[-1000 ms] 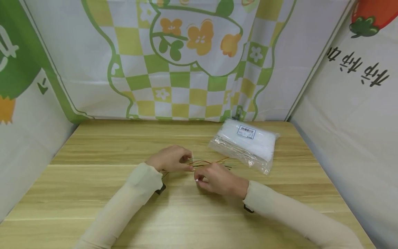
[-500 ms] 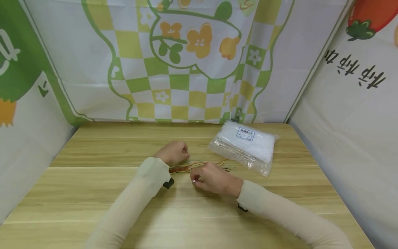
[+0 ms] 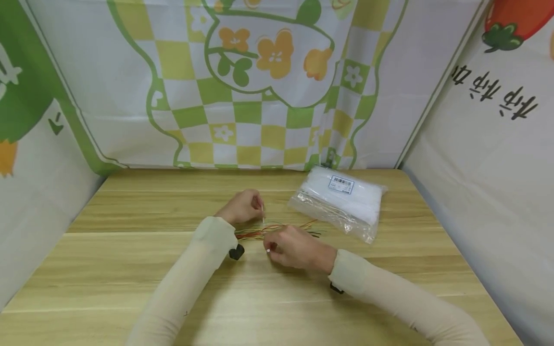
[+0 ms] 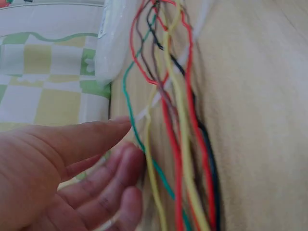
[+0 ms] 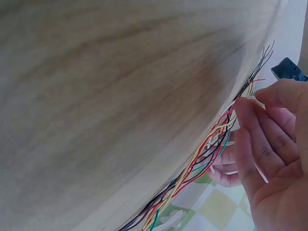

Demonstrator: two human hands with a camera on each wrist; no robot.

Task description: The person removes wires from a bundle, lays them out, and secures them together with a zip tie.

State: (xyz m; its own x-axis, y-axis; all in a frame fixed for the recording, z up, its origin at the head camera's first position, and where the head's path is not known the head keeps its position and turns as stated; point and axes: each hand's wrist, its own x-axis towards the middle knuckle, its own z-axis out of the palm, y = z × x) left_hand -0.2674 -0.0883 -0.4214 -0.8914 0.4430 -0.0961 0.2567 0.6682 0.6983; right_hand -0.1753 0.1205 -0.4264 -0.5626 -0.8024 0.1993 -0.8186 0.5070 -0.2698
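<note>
A loose bundle of thin red, yellow, black and green wires (image 3: 251, 234) lies across the middle of the table. Beneath it runs a narrow white cable tie (image 4: 204, 14), crossing the wires at a slant. At the bundle's far side my left hand (image 3: 242, 207) pinches one end of the tie between thumb and fingertips. My right hand (image 3: 296, 247), on the near side, pinches the other end, whose white tip shows at its fingertips. In the head view the right hand covers part of the bundle; the frayed wire ends stick out beyond it.
A clear plastic bag (image 3: 346, 194) of white contents, with a barcode label, lies at the back right, close to the wire ends. A patterned curtain (image 3: 251, 115) hangs behind the wooden table (image 3: 277, 307), with fabric walls at both sides.
My left hand has gone from over the wires to their far side, a little back and right, and now pinches the tie's raised end. The right hand has shifted slightly left.
</note>
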